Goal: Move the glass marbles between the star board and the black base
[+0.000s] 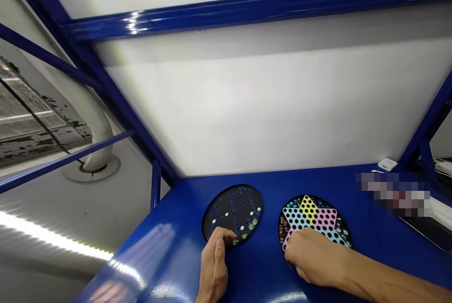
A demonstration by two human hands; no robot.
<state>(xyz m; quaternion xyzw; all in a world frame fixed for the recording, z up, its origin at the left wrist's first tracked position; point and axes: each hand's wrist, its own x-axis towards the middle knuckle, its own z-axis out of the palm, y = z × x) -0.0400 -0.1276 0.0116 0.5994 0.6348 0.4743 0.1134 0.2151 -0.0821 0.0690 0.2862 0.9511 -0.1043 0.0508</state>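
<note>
My left hand (214,265) rests at the near edge of a round black board (223,230), fingers loosely bent and thumb apart from the index fingertip. Nothing shows in it. White marbles (226,214) sit spread over that board, and several green marbles (252,226) lie along its near right side, close to my index finger. My right hand (314,257) is closed over the near left part of a Chinese checkers board (325,218) with a coloured star. Its fingertips are hidden beneath it. Red marbles (283,230) and clear ones (341,228) lie in the rim around the star.
Both boards lie on a blue tabletop (190,199) backed by a white panel (247,105). A small white case (387,164) stands at the back right. Nearer, a dark flat object (429,233) lies beside a blurred-out patch. Blue frame bars (155,185) rise at the left.
</note>
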